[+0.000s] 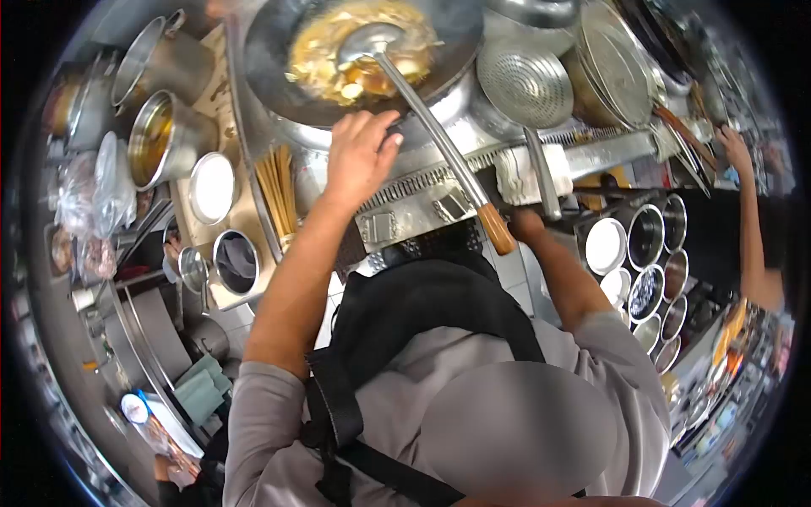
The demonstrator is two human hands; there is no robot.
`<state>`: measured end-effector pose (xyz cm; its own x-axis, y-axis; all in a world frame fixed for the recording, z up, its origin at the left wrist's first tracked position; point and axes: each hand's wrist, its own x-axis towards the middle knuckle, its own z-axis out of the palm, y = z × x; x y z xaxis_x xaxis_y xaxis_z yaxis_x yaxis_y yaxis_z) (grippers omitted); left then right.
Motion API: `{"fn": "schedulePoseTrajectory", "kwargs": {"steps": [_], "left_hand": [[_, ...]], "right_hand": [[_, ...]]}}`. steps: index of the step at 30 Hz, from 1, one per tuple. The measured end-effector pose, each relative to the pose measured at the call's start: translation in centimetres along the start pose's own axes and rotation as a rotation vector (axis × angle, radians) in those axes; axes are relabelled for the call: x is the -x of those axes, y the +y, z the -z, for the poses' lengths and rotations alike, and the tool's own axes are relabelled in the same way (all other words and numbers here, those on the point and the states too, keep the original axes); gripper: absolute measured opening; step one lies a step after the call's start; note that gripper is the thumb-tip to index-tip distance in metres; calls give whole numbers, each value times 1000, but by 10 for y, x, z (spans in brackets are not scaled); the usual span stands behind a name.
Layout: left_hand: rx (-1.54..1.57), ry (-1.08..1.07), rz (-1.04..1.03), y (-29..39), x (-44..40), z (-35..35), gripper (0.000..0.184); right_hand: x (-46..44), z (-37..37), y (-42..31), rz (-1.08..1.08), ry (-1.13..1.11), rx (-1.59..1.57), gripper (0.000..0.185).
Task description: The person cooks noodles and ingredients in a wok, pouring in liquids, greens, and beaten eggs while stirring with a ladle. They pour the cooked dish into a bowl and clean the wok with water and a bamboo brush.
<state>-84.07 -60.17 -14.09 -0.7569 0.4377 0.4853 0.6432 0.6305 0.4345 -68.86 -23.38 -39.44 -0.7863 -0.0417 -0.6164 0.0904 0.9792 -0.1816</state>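
My left hand (pixel 363 156) is at the near rim of a big dark wok (pixel 270 93), fingers stretched out and a little apart. Whether the fingertips touch the rim I cannot tell. Sliced, pale food in brownish liquid (pixel 414 63) fills the wok's bottom. A ladle (pixel 431 127) lies with its bowl in the food, and its wooden-ended handle leans out over the stove front. Beside that handle end is my right hand (pixel 528 226), low and in shadow, its fingers hidden. A perforated skimmer (pixel 524 84) lies to the right, handle toward me above a folded white cloth (pixel 511 173).
Metal pots (pixel 173 139), a white-lidded container (pixel 212 188) and a bundle of wooden sticks (pixel 277 190) stand at left. At right are stacked strainers (pixel 617 68) and several round seasoning containers (pixel 646 237). Another person's arm (pixel 748 211) reaches in at far right.
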Motion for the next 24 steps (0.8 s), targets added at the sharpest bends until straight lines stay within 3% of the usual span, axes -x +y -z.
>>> {"fn": "schedulePoseTrajectory", "kwargs": {"steps": [2, 3, 4, 5, 6, 7, 8, 9, 10, 11, 12, 13, 15, 19, 20, 21, 22, 24], "left_hand": [[16, 21, 16, 2, 0, 0, 30], [31, 27, 34, 4, -1, 1, 26], [36, 47, 35, 4, -2, 1, 24], [39, 70, 38, 4, -3, 0, 22], [38, 104, 46, 5, -5, -2, 16], [21, 119, 55, 7, -6, -4, 16], [24, 156, 57, 8, -6, -5, 14], [27, 197, 55, 8, -8, -7, 12], [9, 233, 48, 8, -8, -11, 8], [-4, 248, 58, 9, -10, -10, 8], [2, 210, 64, 12, -11, -8, 8], [6, 176, 69, 15, -12, -7, 8], [-3, 256, 54, 19, -17, -11, 9], [-13, 202, 108, 28, -9, -3, 9], [2, 201, 124, 29, -2, -1, 17], [29, 252, 101, 32, 7, 1, 31], [32, 269, 97, 35, 21, 9, 35], [56, 248, 148, 27, 55, 27, 40]], "right_hand": [[56, 28, -23, 108, 236, -207, 30], [68, 8, -5, 215, 132, -159, 28], [119, 59, -28, 133, -105, -349, 25], [160, 120, -53, 203, -258, -199, 23], [188, 144, -56, 436, 11, -378, 22], [196, 171, -66, 306, 69, -633, 23], [201, 191, -84, 162, 122, -891, 25], [194, 208, -98, 187, 222, -943, 37], [183, 229, -119, 396, 357, -737, 51], [178, 246, -148, 419, 359, -686, 64], [157, 243, -155, 590, 413, -423, 71], [149, 248, -163, 610, 406, -412, 71], [132, 259, -184, 400, 139, -401, 69], [88, 290, -160, 468, 114, -852, 62], [94, 298, -168, 496, 109, -840, 62], [111, 302, -172, 487, 69, -1020, 61], [126, 300, -174, 465, 29, -1204, 60], [131, 275, -168, 521, 114, -1234, 58]]}}
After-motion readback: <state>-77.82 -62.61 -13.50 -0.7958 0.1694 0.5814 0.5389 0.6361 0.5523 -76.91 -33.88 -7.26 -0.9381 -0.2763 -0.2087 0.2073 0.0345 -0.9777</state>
